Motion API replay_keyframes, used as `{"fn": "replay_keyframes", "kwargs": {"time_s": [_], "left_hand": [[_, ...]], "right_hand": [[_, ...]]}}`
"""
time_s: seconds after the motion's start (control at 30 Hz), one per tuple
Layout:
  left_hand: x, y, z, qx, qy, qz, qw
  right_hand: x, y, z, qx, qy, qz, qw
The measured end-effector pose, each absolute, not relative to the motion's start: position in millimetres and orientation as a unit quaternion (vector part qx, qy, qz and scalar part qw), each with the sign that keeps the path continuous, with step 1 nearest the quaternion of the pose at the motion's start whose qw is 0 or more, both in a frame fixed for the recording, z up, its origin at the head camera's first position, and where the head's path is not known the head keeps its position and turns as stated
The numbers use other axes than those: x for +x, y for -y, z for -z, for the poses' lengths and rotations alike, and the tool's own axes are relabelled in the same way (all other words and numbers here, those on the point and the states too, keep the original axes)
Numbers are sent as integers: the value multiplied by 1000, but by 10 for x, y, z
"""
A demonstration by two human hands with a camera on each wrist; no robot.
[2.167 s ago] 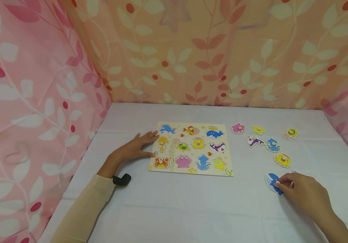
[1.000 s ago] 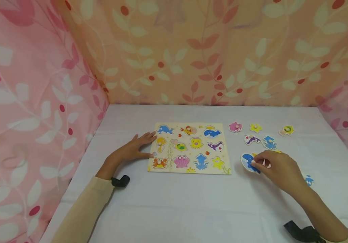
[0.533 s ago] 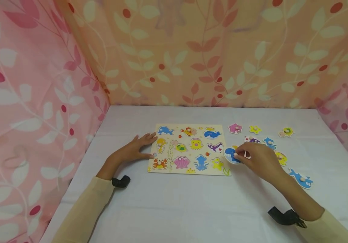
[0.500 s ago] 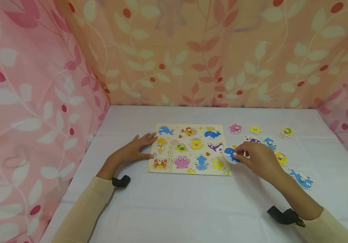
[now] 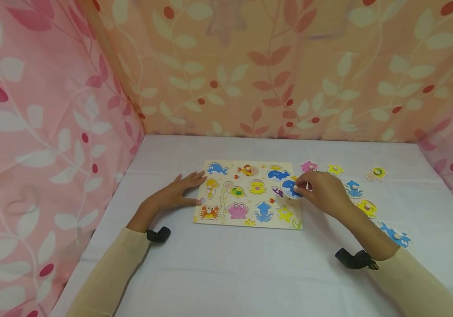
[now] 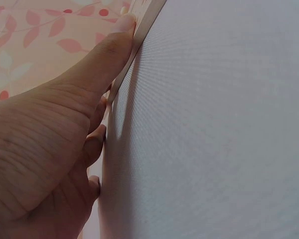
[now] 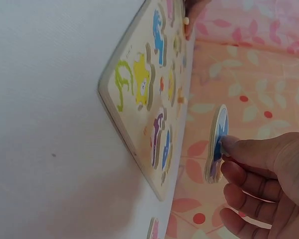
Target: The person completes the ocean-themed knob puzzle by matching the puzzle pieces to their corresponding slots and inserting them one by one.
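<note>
My right hand (image 5: 323, 191) pinches a blue whale puzzle piece (image 5: 290, 188) by its knob, over the right side of the wooden puzzle board (image 5: 246, 222). In the right wrist view the whale piece (image 7: 218, 144) is held clear of the board (image 7: 124, 117). It partly covers the purple orca recess (image 5: 277, 191), just below the blue whale recess (image 5: 278, 175). My left hand (image 5: 177, 192) rests along the board's left edge with fingers spread; the left wrist view shows the thumb (image 6: 114, 45) against that edge. The crab (image 5: 210, 212), seahorse (image 5: 211, 187) and red-yellow fish (image 5: 248, 170) pieces sit in their recesses.
Right of the board lie loose pieces: a pink shell (image 5: 309, 166), yellow starfish (image 5: 335, 169), turtle (image 5: 376, 174), blue squid (image 5: 354, 189), yellow octopus (image 5: 367, 208) and blue dolphin-like piece (image 5: 396, 235). Patterned cloth (image 5: 250, 70) walls the white table's (image 5: 226, 273) back and sides.
My right hand has lifted the blue whale piece from the table's right side and carried it leftward and away from me, over the board. My left hand has stayed at the board's edge.
</note>
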State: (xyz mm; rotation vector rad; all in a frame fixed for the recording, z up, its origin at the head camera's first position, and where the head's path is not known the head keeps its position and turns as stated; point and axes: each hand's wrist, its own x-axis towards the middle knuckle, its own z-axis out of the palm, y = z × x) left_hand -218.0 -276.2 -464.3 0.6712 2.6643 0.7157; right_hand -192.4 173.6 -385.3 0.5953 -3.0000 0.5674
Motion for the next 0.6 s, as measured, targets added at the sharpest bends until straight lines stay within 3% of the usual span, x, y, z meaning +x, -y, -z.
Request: {"fn": "replay_keyframes", "kwargs": {"time_s": [0.6], "left_hand": [[-2201,2766,4658,233,-927,-248,155]], "right_hand": [[-2623,-1610,4054,221,963,-153,-7]]}}
